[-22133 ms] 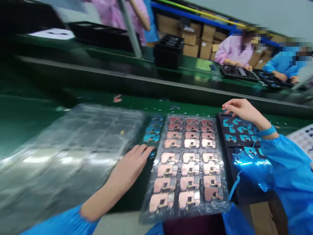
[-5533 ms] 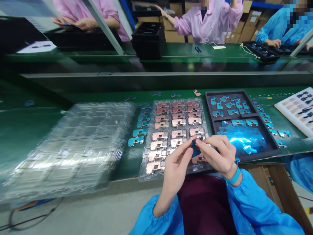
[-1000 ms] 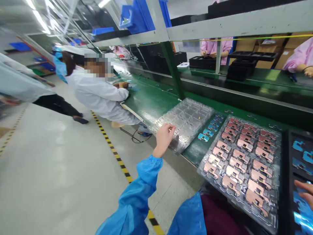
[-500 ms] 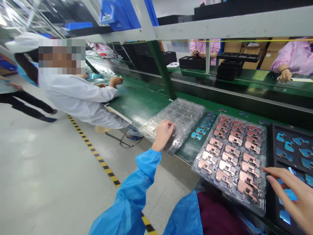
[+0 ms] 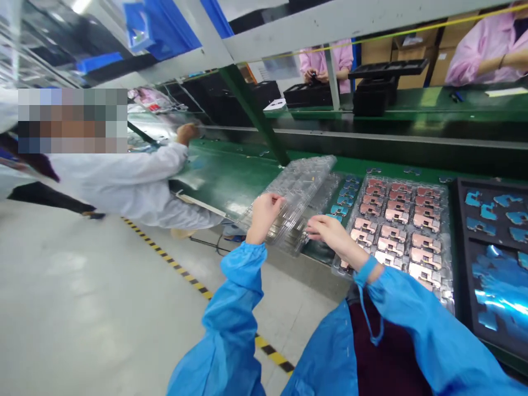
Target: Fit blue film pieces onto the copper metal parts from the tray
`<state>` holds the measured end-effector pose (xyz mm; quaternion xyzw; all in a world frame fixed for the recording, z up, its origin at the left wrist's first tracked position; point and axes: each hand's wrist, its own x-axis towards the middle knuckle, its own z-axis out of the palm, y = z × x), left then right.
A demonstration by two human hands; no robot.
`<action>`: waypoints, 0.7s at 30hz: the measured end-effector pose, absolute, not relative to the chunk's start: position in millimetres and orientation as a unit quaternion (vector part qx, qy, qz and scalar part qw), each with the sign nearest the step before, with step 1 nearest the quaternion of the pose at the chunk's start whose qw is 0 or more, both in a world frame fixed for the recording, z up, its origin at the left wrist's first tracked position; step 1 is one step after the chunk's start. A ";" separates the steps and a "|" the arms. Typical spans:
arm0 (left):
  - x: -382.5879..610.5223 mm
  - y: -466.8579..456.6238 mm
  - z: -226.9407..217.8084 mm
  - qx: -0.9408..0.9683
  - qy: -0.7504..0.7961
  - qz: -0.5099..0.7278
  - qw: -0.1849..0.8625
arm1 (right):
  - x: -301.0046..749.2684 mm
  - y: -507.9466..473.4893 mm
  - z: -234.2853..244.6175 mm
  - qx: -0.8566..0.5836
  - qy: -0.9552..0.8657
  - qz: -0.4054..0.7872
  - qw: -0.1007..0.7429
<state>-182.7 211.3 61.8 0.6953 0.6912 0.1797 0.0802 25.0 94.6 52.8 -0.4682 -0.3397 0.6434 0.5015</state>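
My left hand point(image 5: 266, 213) grips the near edge of the top clear plastic tray point(image 5: 297, 192) of a stack on the green bench; that tray is tilted up off the stack. My right hand point(image 5: 328, 232) reaches in from the right and its fingers close on the near right corner of the same stack. To the right lies a clear tray of copper-coloured parts point(image 5: 402, 231), with a short column of blue parts point(image 5: 343, 202) between the two trays.
A black foam tray point(image 5: 462, 253) with blue parts and blue film sits at the far right. A person in a white coat point(image 5: 136, 181) leans over the bench on the left. The green conveyor point(image 5: 391, 143) and workers in pink are behind. The floor has yellow-black tape point(image 5: 185, 275).
My right hand has crossed from the black tray to the clear stack. The top clear tray has lifted at its near edge. My view has dropped slightly.
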 end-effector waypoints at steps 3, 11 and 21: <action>-182.4 215.5 67.9 0.699 0.692 0.164 0.078 | -24.2 138.9 30.5 -0.473 -0.284 0.640 0.534; -181.9 156.2 77.8 0.738 0.630 0.217 0.105 | -31.8 142.3 -16.7 -0.431 -0.235 0.651 0.579; -174.0 123.4 81.3 0.769 0.576 0.255 0.109 | -29.3 153.5 -22.7 -0.341 -0.231 0.683 0.604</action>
